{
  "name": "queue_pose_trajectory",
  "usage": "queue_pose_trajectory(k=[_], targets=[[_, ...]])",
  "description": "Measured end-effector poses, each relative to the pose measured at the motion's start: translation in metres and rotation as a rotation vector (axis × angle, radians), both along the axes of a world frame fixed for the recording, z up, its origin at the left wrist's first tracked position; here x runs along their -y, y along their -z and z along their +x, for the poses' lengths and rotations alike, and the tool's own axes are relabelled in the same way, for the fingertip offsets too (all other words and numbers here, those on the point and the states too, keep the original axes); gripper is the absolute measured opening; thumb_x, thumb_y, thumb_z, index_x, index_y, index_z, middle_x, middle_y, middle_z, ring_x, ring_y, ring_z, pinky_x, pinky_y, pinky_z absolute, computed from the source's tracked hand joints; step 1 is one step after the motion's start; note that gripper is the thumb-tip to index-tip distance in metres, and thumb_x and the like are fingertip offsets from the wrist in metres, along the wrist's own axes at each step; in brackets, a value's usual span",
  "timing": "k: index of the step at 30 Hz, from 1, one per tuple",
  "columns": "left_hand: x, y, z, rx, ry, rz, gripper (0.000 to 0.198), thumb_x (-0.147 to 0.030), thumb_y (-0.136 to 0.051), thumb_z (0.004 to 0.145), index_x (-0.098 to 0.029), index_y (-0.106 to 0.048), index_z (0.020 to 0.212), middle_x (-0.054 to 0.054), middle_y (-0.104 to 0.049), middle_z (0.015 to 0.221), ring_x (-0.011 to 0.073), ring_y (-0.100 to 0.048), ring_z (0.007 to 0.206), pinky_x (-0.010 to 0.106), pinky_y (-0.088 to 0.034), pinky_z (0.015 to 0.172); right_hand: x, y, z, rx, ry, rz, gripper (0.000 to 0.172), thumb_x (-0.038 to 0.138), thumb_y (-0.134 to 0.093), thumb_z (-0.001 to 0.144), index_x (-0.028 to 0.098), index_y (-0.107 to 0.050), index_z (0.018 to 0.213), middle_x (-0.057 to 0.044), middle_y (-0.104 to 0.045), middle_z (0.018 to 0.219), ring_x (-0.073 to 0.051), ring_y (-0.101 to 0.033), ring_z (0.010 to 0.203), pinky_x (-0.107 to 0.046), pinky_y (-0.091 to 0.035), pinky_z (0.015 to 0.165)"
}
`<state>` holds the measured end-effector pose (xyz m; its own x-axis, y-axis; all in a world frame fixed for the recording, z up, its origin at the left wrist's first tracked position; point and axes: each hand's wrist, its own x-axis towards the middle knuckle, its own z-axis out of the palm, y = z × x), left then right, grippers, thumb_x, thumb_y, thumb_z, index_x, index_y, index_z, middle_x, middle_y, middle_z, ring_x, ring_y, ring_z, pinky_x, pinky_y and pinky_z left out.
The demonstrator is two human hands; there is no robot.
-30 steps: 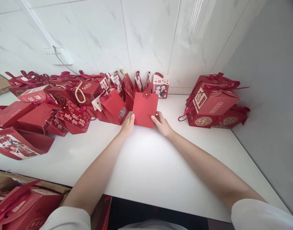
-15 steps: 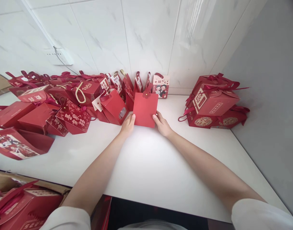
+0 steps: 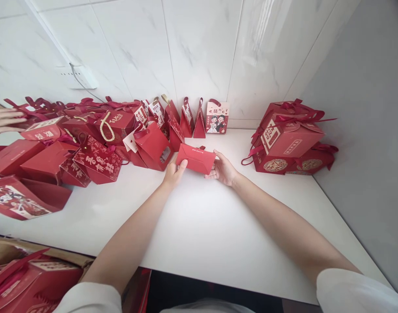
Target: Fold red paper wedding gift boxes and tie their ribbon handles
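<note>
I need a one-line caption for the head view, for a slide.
Left hand and right hand hold a plain red box at a white table beside piled red gift boxes.

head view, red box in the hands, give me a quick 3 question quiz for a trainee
1. True or false: the red box lies untouched on the table.
2. Which of the person's hands hold it? A) left hand only B) right hand only C) both
3. Fill in: a second person's hand shows at the ___ edge of the view.
Key: 1 false; 2 C; 3 left.
</note>
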<state>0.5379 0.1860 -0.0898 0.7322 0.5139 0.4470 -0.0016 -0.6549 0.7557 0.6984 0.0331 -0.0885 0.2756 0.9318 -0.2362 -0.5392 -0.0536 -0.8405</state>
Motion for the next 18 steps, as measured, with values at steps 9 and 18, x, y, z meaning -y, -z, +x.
queue_pose_trajectory(k=[9, 18], targets=[[-0.0010, 0.0030, -0.0004, -0.038, 0.002, -0.018, 0.064, -0.062, -0.024, 0.096, -0.018, -0.068, 0.113, 0.007, -0.075, 0.090, 0.0226, -0.070, 0.085, 0.036, -0.055, 0.082, 0.0005, -0.0028, 0.0028, -0.097, -0.023, -0.015, 0.058, 0.067, -0.030, 0.095, 0.017, -0.054, 0.111, -0.004, -0.064, 0.066, -0.017, -0.069, 0.057, -0.024, -0.059, 0.050], [0.0021, 0.0009, -0.0003, -0.060, 0.027, 0.020, 0.068, -0.063, -0.020, 0.096, -0.020, -0.071, 0.109, 0.006, -0.075, 0.082, 0.0235, -0.071, 0.081, 0.038, -0.056, 0.078, 0.0006, -0.0020, 0.0003, -0.014, -0.007, 0.021, 0.062, 0.069, -0.028, 0.094, 0.018, -0.055, 0.114, -0.011, -0.071, 0.092, -0.018, -0.069, 0.068, -0.030, -0.062, 0.062]])
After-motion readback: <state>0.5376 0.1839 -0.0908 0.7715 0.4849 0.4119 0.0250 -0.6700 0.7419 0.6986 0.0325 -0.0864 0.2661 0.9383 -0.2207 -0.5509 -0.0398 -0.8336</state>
